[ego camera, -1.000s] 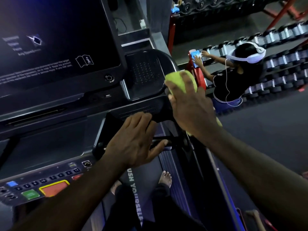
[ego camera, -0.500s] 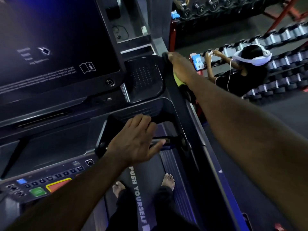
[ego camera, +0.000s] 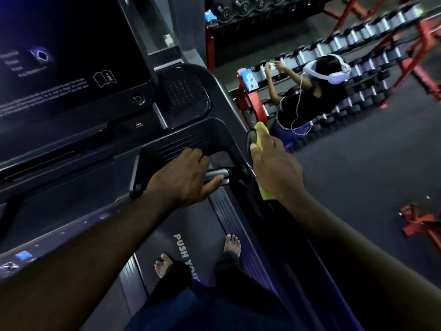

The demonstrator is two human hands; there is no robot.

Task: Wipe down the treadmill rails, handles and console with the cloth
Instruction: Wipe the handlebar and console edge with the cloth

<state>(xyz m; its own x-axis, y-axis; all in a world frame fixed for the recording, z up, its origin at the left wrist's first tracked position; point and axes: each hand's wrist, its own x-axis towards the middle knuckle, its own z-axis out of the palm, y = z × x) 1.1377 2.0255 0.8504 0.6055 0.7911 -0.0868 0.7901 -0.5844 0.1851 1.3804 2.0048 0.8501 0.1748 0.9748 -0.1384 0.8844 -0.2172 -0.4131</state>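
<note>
Head view: yellow-green cloth (ego camera: 260,134), soft and creased, is pressed against the right side rail (ego camera: 235,125) by the right hand (ego camera: 274,168). The fingers are folded over it, the thumb is laid along the rail, and a tail of cloth is seen hanging below the wrist. Rail is noted as dark, smooth, rounded moulded plastic. Left hand (ego camera: 183,180) is laid on the ribbed black handle (ego camera: 171,144), fingers relaxed and loosely bent over its far edge, thumb spread out and touching a short, shiny metal grip (ego camera: 218,173). Console screen (ego camera: 71,56) is glossy and dark, with faint pale print; beside it a rounded panel (ego camera: 183,91) of fine perforations is noted. Belt (ego camera: 167,235) is matt grey, lettered "PUSH YOUR", and is stood on by bare feet (ego camera: 232,244). Room: dark matt floor (ego camera: 358,175), red-framed racks of dumbbells (ego camera: 381,44), a second person (ego camera: 307,103) in a white headset facing them
</note>
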